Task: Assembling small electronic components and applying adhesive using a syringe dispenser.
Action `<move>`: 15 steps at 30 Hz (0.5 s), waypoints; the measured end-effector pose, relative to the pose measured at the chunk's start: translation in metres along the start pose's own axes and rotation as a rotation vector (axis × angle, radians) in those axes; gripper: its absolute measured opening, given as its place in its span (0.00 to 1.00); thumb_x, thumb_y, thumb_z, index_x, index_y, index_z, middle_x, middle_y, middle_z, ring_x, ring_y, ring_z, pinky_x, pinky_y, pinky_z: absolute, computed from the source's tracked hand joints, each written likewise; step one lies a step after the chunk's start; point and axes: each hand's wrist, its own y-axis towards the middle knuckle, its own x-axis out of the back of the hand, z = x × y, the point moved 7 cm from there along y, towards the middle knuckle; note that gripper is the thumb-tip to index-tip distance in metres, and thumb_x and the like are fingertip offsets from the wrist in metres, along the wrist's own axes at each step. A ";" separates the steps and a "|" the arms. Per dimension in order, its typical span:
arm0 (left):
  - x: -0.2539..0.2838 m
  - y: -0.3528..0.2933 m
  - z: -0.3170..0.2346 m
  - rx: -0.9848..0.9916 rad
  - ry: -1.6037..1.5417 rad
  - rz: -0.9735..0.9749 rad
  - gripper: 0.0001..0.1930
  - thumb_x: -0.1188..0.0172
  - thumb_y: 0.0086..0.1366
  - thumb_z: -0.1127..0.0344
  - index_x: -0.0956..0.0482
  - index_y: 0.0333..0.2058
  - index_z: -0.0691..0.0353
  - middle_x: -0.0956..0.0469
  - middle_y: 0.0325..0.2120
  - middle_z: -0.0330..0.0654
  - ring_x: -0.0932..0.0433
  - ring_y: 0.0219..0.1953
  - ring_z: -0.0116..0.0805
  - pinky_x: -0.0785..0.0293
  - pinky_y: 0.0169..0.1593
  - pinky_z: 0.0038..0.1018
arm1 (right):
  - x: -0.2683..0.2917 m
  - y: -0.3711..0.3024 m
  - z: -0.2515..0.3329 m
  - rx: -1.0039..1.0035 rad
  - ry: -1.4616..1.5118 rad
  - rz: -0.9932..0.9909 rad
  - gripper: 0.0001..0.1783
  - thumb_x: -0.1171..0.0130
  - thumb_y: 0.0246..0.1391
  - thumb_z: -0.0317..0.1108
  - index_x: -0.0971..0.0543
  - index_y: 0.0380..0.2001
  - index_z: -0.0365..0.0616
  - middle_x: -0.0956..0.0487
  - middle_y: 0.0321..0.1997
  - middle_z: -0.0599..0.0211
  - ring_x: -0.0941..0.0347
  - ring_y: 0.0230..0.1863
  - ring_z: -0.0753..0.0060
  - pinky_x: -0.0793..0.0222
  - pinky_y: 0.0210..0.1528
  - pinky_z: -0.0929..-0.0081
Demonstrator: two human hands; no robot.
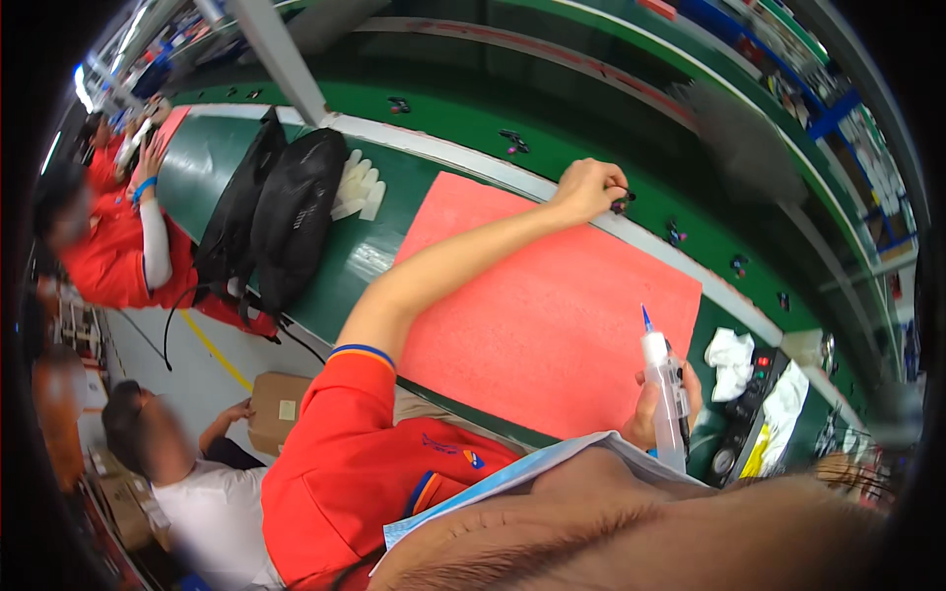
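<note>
My left arm stretches out across a pink-red mat (532, 295). At the edge of the green conveyor belt (453, 123), my left hand (588, 190) is closed on a small dark part (621, 203), its fingertips partly covering it. Lower on the right, my right hand (645, 416) grips an upright, translucent glue syringe (670, 409) with a blue needle tip pointing up. A dark piece lies along the syringe's side; what it is I cannot make out. The tip stands apart from the part in my left hand.
More small dark parts (513, 142) sit spaced along the belt. Right of the mat are crumpled white tissue (730, 361) and a black control box (746, 419) with a red switch. A black bag (299, 212) and pale gloves (360, 189) lie left. Co-workers (123, 246) are farther left.
</note>
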 end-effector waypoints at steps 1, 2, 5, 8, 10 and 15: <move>0.004 0.003 0.002 -0.070 0.105 -0.077 0.06 0.42 0.46 0.69 0.23 0.25 0.63 0.24 0.22 0.42 0.26 0.29 0.35 0.31 0.35 0.24 | -0.002 -0.002 -0.001 -0.062 0.051 -0.008 0.25 0.45 0.43 0.34 0.38 0.45 0.36 0.32 0.39 0.49 0.31 0.24 0.66 0.31 0.26 0.73; 0.008 0.004 0.006 -0.134 0.215 -0.152 0.06 0.41 0.45 0.69 0.23 0.25 0.63 0.24 0.21 0.42 0.28 0.30 0.36 0.32 0.35 0.25 | -0.004 -0.003 -0.004 -0.128 0.100 -0.012 0.24 0.45 0.43 0.34 0.37 0.44 0.36 0.33 0.39 0.49 0.30 0.25 0.65 0.31 0.27 0.72; 0.001 0.015 0.007 -0.232 0.351 -0.234 0.06 0.41 0.44 0.70 0.23 0.24 0.62 0.25 0.20 0.41 0.30 0.32 0.37 0.33 0.36 0.28 | -0.001 0.001 0.006 -0.174 0.110 -0.017 0.25 0.45 0.43 0.34 0.37 0.44 0.36 0.32 0.39 0.49 0.30 0.25 0.66 0.30 0.27 0.73; -0.004 0.016 0.013 -0.270 0.449 -0.264 0.05 0.42 0.43 0.71 0.23 0.23 0.62 0.26 0.18 0.40 0.32 0.33 0.38 0.34 0.36 0.31 | -0.003 0.003 0.005 -0.209 0.116 -0.008 0.25 0.45 0.43 0.34 0.37 0.44 0.35 0.32 0.39 0.49 0.30 0.25 0.66 0.30 0.27 0.73; -0.001 0.011 0.014 -0.295 0.512 -0.292 0.05 0.43 0.43 0.72 0.23 0.22 0.61 0.26 0.20 0.40 0.33 0.33 0.37 0.36 0.36 0.31 | -0.007 0.002 0.000 -0.209 0.099 0.010 0.25 0.45 0.43 0.34 0.37 0.44 0.35 0.32 0.38 0.49 0.30 0.25 0.66 0.30 0.27 0.73; -0.003 0.008 0.009 -0.308 0.583 -0.316 0.06 0.46 0.43 0.74 0.23 0.23 0.61 0.26 0.24 0.41 0.34 0.33 0.37 0.38 0.35 0.31 | -0.004 0.001 -0.006 -0.213 0.041 0.005 0.24 0.46 0.44 0.34 0.38 0.44 0.33 0.32 0.38 0.48 0.30 0.24 0.66 0.31 0.26 0.74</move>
